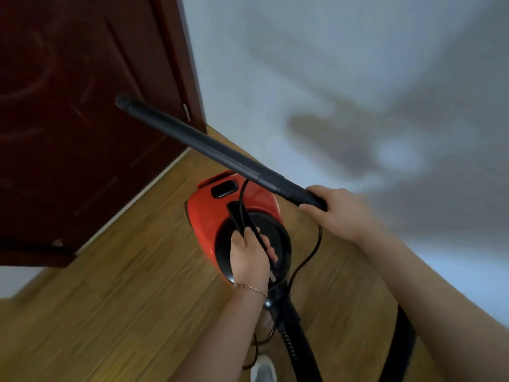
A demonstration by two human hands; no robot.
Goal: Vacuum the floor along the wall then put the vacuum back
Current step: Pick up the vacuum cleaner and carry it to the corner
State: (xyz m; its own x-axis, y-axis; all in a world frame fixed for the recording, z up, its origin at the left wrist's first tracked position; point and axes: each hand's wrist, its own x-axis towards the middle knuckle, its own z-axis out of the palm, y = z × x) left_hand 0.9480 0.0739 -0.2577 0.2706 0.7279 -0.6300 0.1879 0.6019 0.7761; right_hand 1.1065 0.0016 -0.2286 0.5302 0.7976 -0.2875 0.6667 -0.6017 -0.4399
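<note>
Both forearms reach down: left hand [249,255] clenches the red vacuum [220,213] by its top handle, body hanging below the fist; right hand [334,209] wraps the stiff wand [209,150], tip raised ahead. Bulky load, probably manageable 1-handed.

Head-worn camera looks steeply down, close over the floor [115,307] beside the wall [316,78].

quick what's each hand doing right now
Left hand: closed on the black handle of the red vacuum.
Right hand: closed around the end of the black wand.
</note>
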